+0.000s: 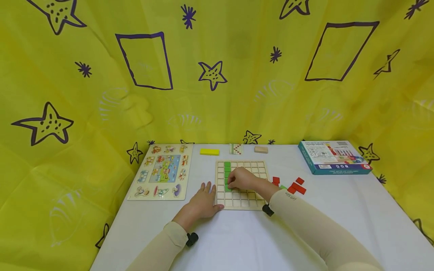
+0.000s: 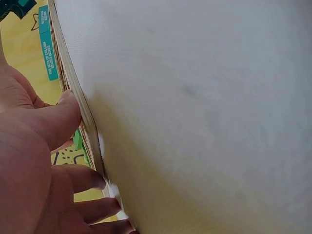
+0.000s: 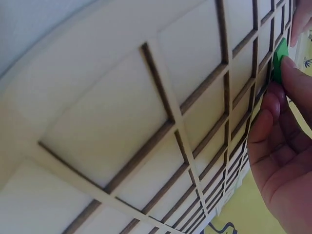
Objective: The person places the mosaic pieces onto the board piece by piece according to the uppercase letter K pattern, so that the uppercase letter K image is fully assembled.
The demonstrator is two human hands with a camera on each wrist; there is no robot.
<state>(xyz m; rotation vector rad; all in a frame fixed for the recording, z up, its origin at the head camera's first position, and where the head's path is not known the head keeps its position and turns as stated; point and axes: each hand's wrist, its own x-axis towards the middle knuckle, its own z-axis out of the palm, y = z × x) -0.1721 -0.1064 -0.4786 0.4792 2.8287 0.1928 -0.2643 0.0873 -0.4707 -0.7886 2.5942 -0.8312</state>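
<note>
A wooden grid board [image 1: 243, 207] lies on the white table, with a column of green square tiles [image 1: 227, 169] near its left side. Over that column my right hand [image 1: 241, 178] pinches a green tile [image 3: 280, 57] between thumb and fingers, low against the grid in the right wrist view. My left hand [image 1: 202, 203] rests on the table at the board's left edge, fingers spread. Its thumb [image 2: 66, 114] touches the board's edge in the left wrist view.
Right of the board lie loose red pieces [image 1: 299, 188] and a green one, partly behind the right forearm. A teal box [image 1: 333, 158] stands at the back right, a picture puzzle [image 1: 157, 192] at left. Behind the board are a yellow block [image 1: 209, 152], a pattern card [image 1: 236, 149] and a wooden block [image 1: 261, 149].
</note>
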